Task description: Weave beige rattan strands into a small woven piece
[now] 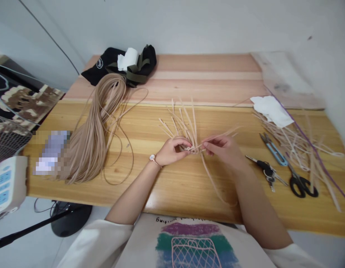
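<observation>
Two hands close on a small woven piece at the middle of the desk

The left hand (174, 150) grips the edge of a small woven piece (192, 150) between thumb and fingers, the palm arched beside it. The right hand (221, 148), just beside the other, pinches a pale strand (200, 146) where it leaves the weave. The piece sits between the fingertips, near the middle of the desk (175, 190). Its free ends (194, 123) fan out away from the person, and one trailing strand (210, 175) curves back toward the near edge.

The step in hand appears to be working single strands into the weave by fingertip. The next move seems to call for a steady left hold while the right draws its strand snug, without catching the neighbouring ends.

Farther left lies a thick hank (90, 137) of similar material, with a black bag (105, 70) behind it and a white paper roll (131, 57) on the bag. To the right are keys (268, 172), blue-handled snips (274, 149), black-handled scissors (303, 186) and loose strips (296, 147), with crumpled tissue (272, 110) over the far end of the strips.
</observation>
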Demonstrator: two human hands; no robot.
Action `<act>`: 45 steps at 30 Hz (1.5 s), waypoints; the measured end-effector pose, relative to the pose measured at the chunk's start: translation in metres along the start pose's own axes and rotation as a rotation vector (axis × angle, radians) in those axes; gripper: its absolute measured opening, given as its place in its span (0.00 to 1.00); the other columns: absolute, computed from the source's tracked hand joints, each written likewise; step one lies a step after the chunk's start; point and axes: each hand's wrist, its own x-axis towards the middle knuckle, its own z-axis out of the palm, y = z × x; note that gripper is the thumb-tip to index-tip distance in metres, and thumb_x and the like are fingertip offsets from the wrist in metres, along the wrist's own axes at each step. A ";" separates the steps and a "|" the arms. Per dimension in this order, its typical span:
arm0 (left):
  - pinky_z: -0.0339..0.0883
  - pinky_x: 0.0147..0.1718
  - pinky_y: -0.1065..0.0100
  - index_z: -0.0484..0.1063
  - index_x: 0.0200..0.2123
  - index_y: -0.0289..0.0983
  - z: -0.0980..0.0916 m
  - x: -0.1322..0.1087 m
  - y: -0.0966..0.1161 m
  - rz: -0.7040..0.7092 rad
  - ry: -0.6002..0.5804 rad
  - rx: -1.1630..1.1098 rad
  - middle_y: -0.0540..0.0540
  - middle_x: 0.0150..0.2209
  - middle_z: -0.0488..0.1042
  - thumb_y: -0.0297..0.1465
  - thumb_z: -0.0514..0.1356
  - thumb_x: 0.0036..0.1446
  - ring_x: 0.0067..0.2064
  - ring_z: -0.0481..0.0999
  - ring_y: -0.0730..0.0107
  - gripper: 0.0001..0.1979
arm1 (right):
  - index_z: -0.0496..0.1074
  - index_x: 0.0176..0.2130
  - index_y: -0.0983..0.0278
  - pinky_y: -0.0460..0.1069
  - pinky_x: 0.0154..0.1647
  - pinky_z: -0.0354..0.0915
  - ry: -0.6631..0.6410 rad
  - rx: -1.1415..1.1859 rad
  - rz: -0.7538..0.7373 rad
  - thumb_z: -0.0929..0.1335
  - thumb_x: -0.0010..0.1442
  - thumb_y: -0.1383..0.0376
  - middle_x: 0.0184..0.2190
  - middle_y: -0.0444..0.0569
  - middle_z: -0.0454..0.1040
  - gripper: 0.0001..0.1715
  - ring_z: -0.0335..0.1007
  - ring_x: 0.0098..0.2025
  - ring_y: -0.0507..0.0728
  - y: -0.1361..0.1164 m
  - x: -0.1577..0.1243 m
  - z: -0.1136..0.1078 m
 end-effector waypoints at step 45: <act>0.65 0.39 0.67 0.70 0.27 0.33 0.006 0.003 0.011 0.116 0.005 0.008 0.44 0.31 0.74 0.28 0.60 0.49 0.36 0.72 0.69 0.03 | 0.70 0.35 0.65 0.48 0.31 0.58 -0.013 -1.000 -0.524 0.61 0.58 0.70 0.32 0.51 0.73 0.09 0.67 0.34 0.57 0.005 -0.002 0.017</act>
